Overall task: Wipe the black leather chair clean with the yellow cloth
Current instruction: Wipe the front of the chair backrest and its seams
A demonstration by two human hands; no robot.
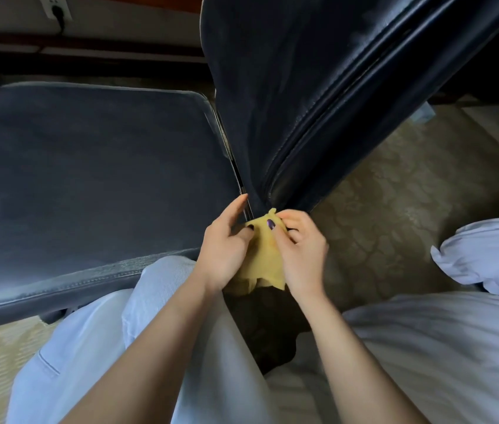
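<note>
While both your grips bunch the soft yellow cloth (262,264) between them, it sits just in front of the black leather chair (288,102), at the crease where the backrest meets the seat. Your right grip (301,249) is closed, thumb and curled fingers pinching the cloth's upper edge. Your left grip (226,240) clamps its thumb on the same fold with the forefinger straight, pointing into the crease, so the cloth is held from both sides. This looks like gathering the cloth into a firm pad rather than wiping. Whether its top corner touches the leather ahead of your grips cannot be told. The wide padded seat (89,179) lies left of your left grip with neither hand on it, so most of the wiping probably remains. The loose lower edge hanging below your wrists could drag, so tuck it in first.
</note>
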